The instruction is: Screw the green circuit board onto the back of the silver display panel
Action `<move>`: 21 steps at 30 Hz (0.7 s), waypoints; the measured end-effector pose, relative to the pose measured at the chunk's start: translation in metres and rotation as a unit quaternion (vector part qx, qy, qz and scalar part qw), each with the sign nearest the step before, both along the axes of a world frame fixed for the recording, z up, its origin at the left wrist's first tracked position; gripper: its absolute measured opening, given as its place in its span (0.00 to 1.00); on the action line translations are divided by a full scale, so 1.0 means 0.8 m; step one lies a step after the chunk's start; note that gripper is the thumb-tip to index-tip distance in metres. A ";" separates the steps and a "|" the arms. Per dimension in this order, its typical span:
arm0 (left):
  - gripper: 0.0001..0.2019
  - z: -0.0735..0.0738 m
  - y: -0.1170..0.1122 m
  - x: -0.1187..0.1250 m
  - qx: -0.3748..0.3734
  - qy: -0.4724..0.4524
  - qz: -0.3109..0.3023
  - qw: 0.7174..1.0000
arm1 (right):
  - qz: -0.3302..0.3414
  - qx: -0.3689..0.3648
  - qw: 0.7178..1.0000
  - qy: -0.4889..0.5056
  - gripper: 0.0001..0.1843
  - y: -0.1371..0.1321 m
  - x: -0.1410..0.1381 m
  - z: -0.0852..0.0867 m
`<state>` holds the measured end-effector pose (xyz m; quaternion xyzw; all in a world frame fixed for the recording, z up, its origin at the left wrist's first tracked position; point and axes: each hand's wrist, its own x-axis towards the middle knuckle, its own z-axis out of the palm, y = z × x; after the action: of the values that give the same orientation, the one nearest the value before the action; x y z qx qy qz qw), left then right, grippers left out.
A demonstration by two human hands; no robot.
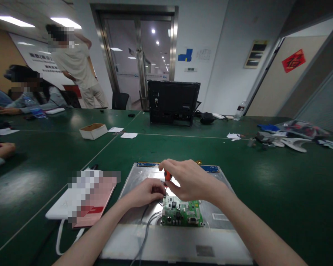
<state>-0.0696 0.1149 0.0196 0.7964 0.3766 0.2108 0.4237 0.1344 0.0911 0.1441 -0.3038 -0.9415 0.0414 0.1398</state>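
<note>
In front of me lies a silver display panel (224, 244), back side up. A green circuit board (181, 214) sits on its middle, with grey cables (147, 231) running from the board's left side. My right hand (187, 179) grips the orange and black handle of a screwdriver (168, 175), held upright over the board's upper left corner. Close beside the tip, my left hand (148, 192) has its thumb and fingers pinched together at that corner. Whatever those fingers hold is too small to make out. A blue strip board (211, 169) runs along the panel's far edge.
A white device (61, 205) with a cable and a pink booklet (100, 199) lie left of the panel. Farther off are an open box (93, 131), a black monitor (173, 101), a bottle (239, 111) and plastic-wrapped items (302, 129). Other people are at the left.
</note>
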 end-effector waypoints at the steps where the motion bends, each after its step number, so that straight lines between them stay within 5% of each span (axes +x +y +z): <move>1: 0.06 0.000 0.000 0.000 0.001 0.000 -0.001 1.000 | -0.002 0.001 1.000 -0.002 0.14 0.000 0.000 0.000; 21: 0.04 -0.004 0.001 0.001 0.003 -0.002 0.009 1.000 | 0.001 0.019 1.000 0.002 0.14 -0.002 -0.001 -0.002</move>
<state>-0.0691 0.1156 0.0164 0.7937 0.3824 0.2174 0.4202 0.1334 0.0898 0.1425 -0.3005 -0.9421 0.0243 0.1472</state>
